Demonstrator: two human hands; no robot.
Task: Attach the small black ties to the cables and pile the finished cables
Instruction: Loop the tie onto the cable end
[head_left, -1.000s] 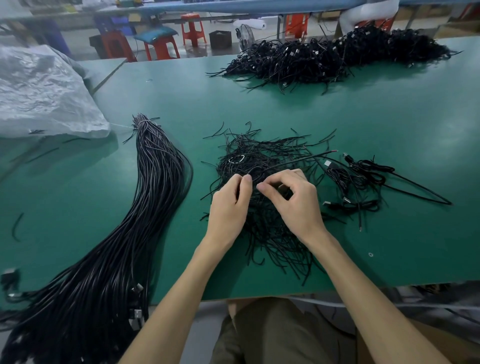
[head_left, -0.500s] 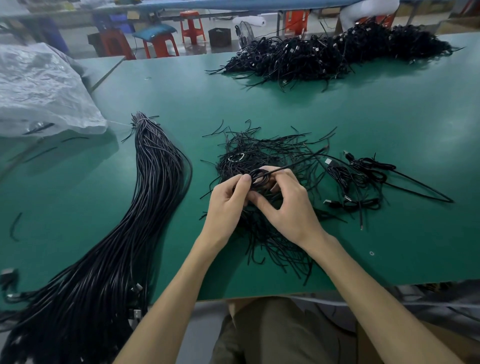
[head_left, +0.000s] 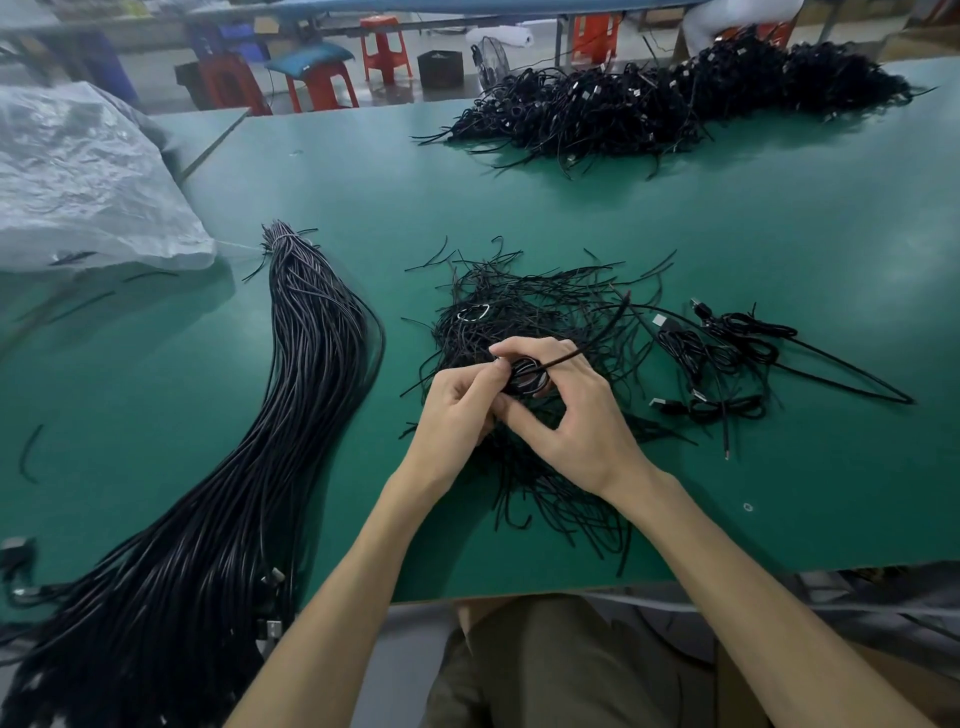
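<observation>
Both hands meet over a loose heap of small black ties (head_left: 540, 306) on the green table (head_left: 779, 234). My right hand (head_left: 576, 421) cups a small coiled black cable (head_left: 527, 376), whose tail runs up and right. My left hand (head_left: 457, 410) pinches at the coil's left side, where a thin tie end sticks out. A long bundle of straight black cables (head_left: 291, 415) lies to the left. A few tied cables (head_left: 727, 358) rest to the right. A big pile of finished cables (head_left: 675, 104) sits at the far edge.
A crinkled clear plastic bag (head_left: 83, 176) covers the table's left corner. Stray ties (head_left: 28, 452) lie near the left edge. Red stools (head_left: 384, 47) and a small fan (head_left: 491, 57) stand on the floor beyond the table. The front edge runs just above my lap.
The coil has formed between my fingers and risen slightly off the tie heap. My left thumb and finger have closed in on its left side.
</observation>
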